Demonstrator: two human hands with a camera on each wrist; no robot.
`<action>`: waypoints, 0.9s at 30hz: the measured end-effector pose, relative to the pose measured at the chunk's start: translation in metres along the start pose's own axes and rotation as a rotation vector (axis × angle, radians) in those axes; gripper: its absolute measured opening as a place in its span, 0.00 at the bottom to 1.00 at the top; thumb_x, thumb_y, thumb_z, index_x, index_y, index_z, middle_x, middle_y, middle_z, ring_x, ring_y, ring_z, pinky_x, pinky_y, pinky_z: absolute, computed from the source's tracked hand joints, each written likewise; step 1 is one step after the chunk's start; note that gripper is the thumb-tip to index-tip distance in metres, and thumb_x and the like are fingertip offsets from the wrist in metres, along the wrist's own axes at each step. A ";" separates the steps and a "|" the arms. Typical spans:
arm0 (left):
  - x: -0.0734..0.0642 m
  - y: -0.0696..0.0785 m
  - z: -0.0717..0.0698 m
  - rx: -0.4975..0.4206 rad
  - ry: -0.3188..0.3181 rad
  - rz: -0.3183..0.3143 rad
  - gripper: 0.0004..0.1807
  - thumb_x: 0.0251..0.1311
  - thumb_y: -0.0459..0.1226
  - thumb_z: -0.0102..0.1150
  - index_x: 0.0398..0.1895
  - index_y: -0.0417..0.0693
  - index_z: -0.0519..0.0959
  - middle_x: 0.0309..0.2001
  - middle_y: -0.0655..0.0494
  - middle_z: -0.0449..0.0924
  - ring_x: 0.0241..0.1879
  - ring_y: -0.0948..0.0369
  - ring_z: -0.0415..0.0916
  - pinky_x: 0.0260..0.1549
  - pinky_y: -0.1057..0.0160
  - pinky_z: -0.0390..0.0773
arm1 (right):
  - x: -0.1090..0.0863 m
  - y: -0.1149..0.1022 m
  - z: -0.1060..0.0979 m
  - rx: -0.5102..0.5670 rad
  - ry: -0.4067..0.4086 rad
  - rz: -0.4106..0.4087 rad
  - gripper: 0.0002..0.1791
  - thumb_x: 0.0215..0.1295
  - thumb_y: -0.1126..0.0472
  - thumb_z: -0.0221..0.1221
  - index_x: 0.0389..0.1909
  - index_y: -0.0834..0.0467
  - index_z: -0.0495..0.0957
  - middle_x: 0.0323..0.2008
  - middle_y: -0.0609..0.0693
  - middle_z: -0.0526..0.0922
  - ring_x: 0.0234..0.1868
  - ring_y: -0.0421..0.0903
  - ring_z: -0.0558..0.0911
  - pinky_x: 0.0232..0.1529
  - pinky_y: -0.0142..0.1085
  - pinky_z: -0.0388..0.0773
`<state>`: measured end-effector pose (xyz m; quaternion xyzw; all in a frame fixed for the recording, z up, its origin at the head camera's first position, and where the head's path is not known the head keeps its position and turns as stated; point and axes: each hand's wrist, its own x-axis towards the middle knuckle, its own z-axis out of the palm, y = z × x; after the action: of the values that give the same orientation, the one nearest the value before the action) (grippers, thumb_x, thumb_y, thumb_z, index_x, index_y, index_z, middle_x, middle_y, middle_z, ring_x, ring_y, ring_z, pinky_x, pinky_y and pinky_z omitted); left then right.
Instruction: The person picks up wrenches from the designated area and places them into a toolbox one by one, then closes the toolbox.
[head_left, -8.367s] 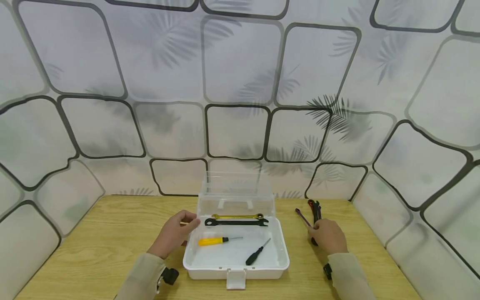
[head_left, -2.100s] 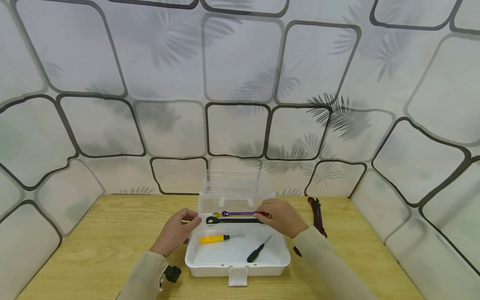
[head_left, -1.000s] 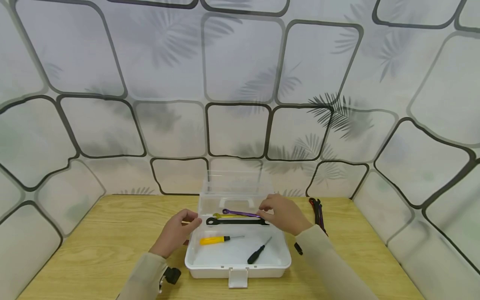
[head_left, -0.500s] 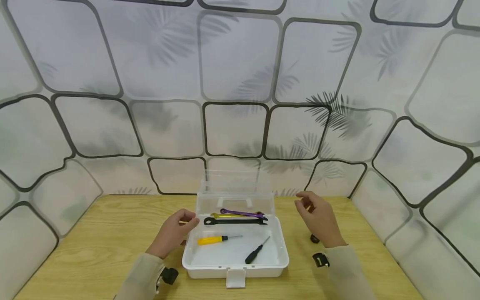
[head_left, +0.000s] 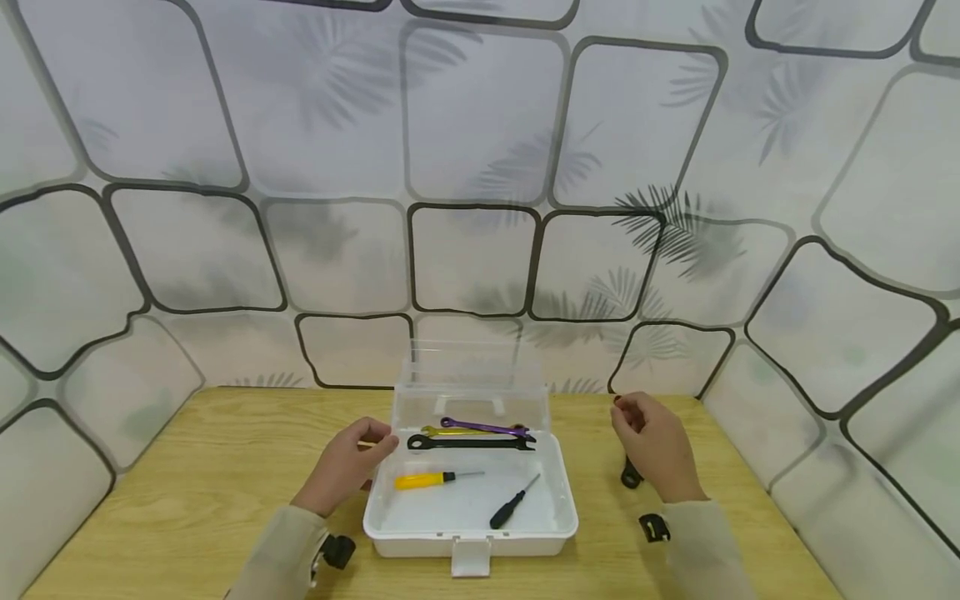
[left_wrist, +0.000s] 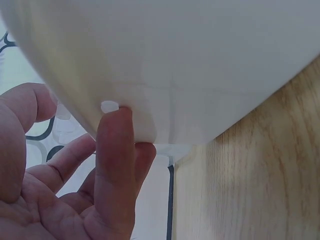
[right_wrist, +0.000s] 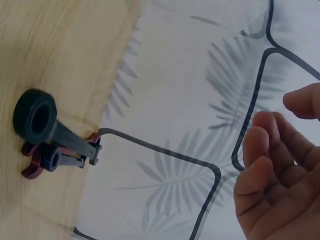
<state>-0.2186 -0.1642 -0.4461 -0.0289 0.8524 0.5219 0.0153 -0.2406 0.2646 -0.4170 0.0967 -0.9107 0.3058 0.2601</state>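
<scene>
1. patterned backdrop [head_left: 480,125] behind and at both sides; rounded outlines, leaf motifs.
2. wooden table [head_left: 225,467] below, pale grain.
3. white toolbox [head_left: 412,546] on the table, mid-view, between both hands.
4. clear lid [head_left: 472,367] raised at the toolbox's far side.
5. left hand [head_left: 345,467] at the toolbox's left side. fingers spread, loosely bent; fingertip contact with the outer wall in the left wrist view, thumb tip by the rim.
6. right hand [head_left: 660,450] above the table, right of the toolbox. fingers loosely bent, thumb apart from them; near the wrench bundle, visibly clear of it in the right wrist view.
7. wrench bundle [right_wrist: 72,136] on the table by the backdrop: black, red and dark purple parts, ring ends together. mostly covered by the right hand in the head view.
8. black wrench [head_left: 471,442] inside the toolbox, crosswise, toward the back.
9. purple wrench [head_left: 480,426] just behind it, slightly slanted, across the yellow wrench [head_left: 461,432].
10. yellow screwdriver [head_left: 422,481] in the toolbox, front left, tip rightward.
11. black screwdriver [head_left: 507,508] front right, diagonal, tip toward the back right.
12. latch [head_left: 471,558] hanging down, toolbox front, centre.
</scene>
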 end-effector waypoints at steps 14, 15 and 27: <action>0.000 0.001 0.000 0.022 -0.004 -0.004 0.18 0.73 0.47 0.61 0.54 0.43 0.77 0.52 0.48 0.80 0.47 0.54 0.81 0.30 0.57 0.86 | -0.003 0.019 -0.001 -0.198 -0.285 0.194 0.12 0.73 0.52 0.59 0.36 0.57 0.82 0.29 0.49 0.83 0.24 0.45 0.75 0.24 0.39 0.72; 0.000 0.001 0.000 0.023 -0.002 -0.005 0.18 0.73 0.47 0.61 0.54 0.43 0.77 0.52 0.48 0.80 0.47 0.54 0.81 0.29 0.57 0.87 | -0.005 0.021 -0.001 -0.196 -0.316 0.214 0.13 0.73 0.52 0.59 0.36 0.58 0.81 0.29 0.49 0.82 0.24 0.45 0.74 0.23 0.40 0.71; -0.001 0.000 0.000 0.005 0.001 0.007 0.19 0.72 0.49 0.62 0.53 0.44 0.77 0.51 0.49 0.80 0.47 0.55 0.81 0.29 0.57 0.86 | -0.011 0.035 0.005 -0.300 -0.517 0.428 0.24 0.69 0.43 0.60 0.19 0.55 0.71 0.19 0.50 0.74 0.21 0.46 0.72 0.21 0.38 0.67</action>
<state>-0.2176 -0.1640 -0.4467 -0.0261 0.8537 0.5200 0.0128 -0.2446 0.2894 -0.4435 -0.0610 -0.9807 0.1817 -0.0373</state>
